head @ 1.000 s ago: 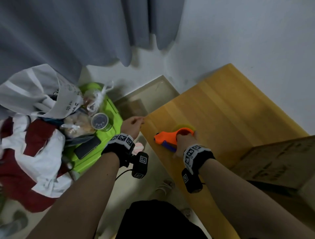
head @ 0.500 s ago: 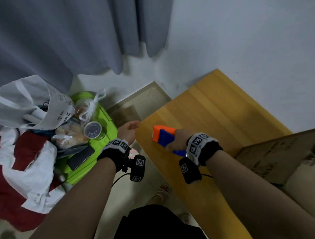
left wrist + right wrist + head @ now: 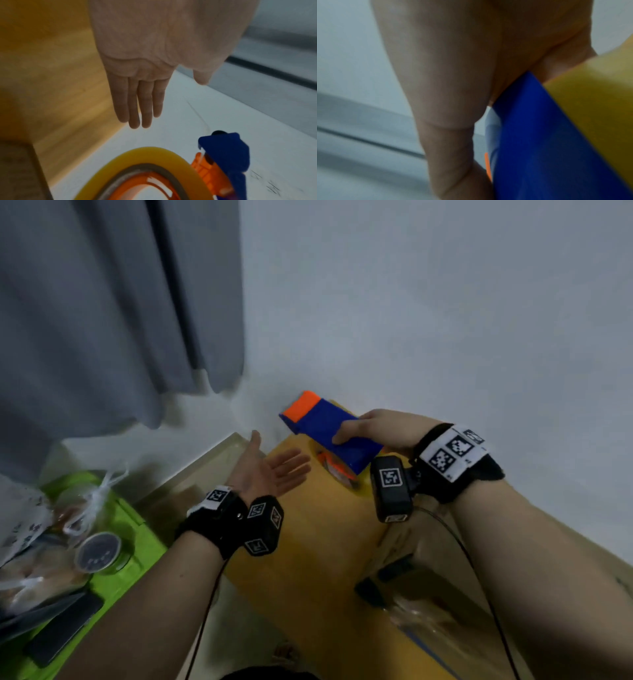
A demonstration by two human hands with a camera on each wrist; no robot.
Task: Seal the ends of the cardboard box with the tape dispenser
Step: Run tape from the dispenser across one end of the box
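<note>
R hand (image 3: 383,428): grips tape dispenser (image 3: 329,433), lifted over table (image 3: 308,559) | L hand (image 3: 270,470): flat, empty, at its 7 o'clock | box: blurry, approx 5 o'clock | risk: one-hand hold, could slip/drop

Blue-and-orange tape dispenser (image 3: 330,433) is up off the wooden table, tilted, yellowish tape roll (image 3: 150,159) loaded; cardboard box (image 3: 431,594) sits blurred at lower right.

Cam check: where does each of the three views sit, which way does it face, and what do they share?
Head: looks down over both forearms at the left hand, right hand, tape dispenser and wooden table.
Left wrist: looks along the open left hand toward the tape dispenser.
Right wrist: close on the right hand gripping the tape dispenser.
Shared: all three show the dispenser.
</note>
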